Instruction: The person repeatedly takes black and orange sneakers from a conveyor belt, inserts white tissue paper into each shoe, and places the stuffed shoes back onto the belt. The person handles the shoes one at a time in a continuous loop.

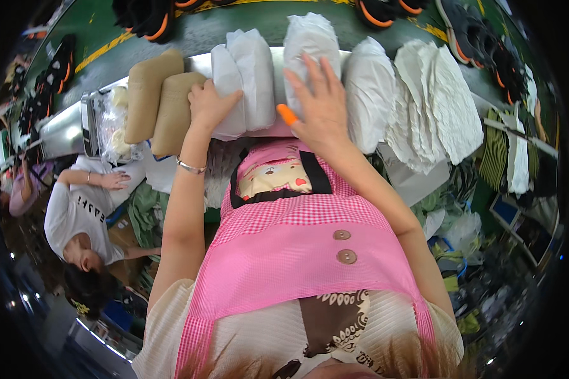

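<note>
My left hand (212, 106) rests with its thumb apart over a white paper-wrapped bundle (229, 95) and its bent fingers at the edge of a brown moulded paper shoe insert (173, 123). A second brown insert (152, 95) leans on the left of that one. My right hand (322, 104) lies with fingers spread on a white paper-wrapped bundle (311, 39), an orange cover on its thumb. Between my hands stands another white bundle (256, 76). Right of my right hand are a further white bundle (368, 95) and a stack of crumpled white paper (433, 104).
Black shoes with orange soles (146, 19) stand on the green surface (234, 14) beyond. A metal tray (90, 129) holds clear plastic at left. A person in a white shirt (82, 208) sits at the left. Plastic bags (461, 234) lie low at right, near striped green straps (496, 151).
</note>
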The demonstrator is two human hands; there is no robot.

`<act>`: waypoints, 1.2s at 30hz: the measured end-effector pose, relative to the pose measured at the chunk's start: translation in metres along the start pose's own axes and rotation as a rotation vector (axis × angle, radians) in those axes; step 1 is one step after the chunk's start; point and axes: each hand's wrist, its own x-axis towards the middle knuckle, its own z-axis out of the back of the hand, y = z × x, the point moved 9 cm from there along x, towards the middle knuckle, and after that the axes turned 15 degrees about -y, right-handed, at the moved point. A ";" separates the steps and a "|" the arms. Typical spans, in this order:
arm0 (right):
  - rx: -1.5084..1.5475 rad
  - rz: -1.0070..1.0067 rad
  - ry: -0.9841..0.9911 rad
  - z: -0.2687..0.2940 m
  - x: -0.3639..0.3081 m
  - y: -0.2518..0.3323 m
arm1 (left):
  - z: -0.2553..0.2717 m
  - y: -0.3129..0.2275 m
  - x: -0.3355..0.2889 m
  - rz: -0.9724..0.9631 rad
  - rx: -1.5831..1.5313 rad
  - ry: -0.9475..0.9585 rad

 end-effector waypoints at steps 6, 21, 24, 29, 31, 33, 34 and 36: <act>0.033 0.036 -0.041 -0.003 -0.001 0.003 | -0.045 -0.015 -0.024 0.311 -0.860 0.386; -0.264 0.442 0.095 -0.040 -0.019 0.037 | 0.068 -0.079 -0.051 -0.043 -0.257 -0.057; -0.138 0.055 0.084 0.009 -0.001 0.011 | 0.048 -0.106 -0.045 -0.067 -0.024 -0.054; -0.033 -0.146 0.046 0.013 -0.015 -0.014 | 0.027 -0.132 -0.047 -0.125 0.013 -0.028; -0.140 -0.108 0.009 0.016 -0.020 -0.016 | 0.019 -0.143 -0.052 -0.254 0.056 -0.017; -0.093 -0.149 -0.016 0.016 -0.022 -0.018 | 0.020 -0.133 -0.051 -0.366 -0.172 -0.105; -0.056 -0.163 -0.032 0.015 -0.024 -0.020 | 0.024 -0.130 -0.057 -0.388 -0.241 -0.110; -0.049 -0.185 -0.045 0.016 -0.024 -0.026 | 0.024 -0.129 -0.085 -0.494 -0.197 -0.200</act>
